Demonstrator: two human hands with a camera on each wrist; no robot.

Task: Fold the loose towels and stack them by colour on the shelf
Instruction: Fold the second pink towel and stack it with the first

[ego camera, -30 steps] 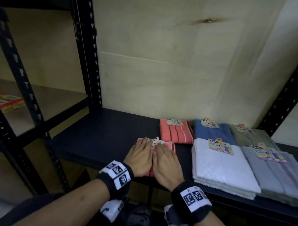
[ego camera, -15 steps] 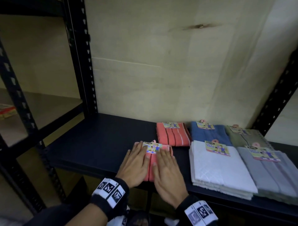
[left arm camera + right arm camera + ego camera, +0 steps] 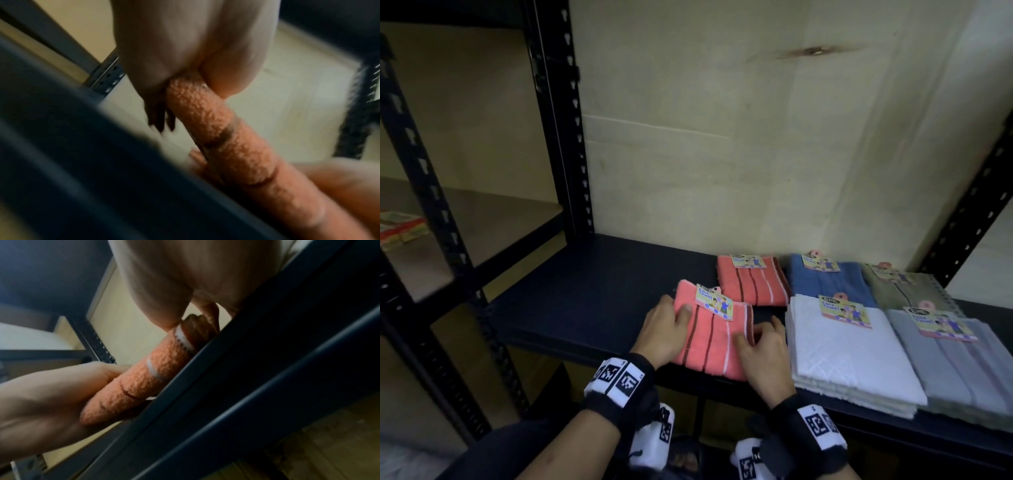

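Note:
A folded coral towel (image 3: 714,337) with dark and white stripes and a paper label lies at the front edge of the dark shelf (image 3: 592,291). My left hand (image 3: 678,313) grips its left edge, thumb on top. My right hand (image 3: 756,334) grips its right edge the same way. In the left wrist view the left hand (image 3: 185,76) pinches the coral towel (image 3: 226,142) at its folded edge. The right wrist view shows the right hand (image 3: 185,318) pinching the coral towel (image 3: 148,381) just above the shelf's front lip. A second coral towel (image 3: 751,284) lies folded behind it.
Right of the coral towels lie a blue towel (image 3: 825,284) and an olive towel (image 3: 907,291) at the back, a white stack (image 3: 849,353) and a grey stack (image 3: 955,370) in front. Black slotted uprights (image 3: 558,120) frame the shelf. The shelf's left half is bare.
Both hands lay flat on top of the coral towel; they have slid apart to its left and right edges and now grip them. The towel's top and label are uncovered.

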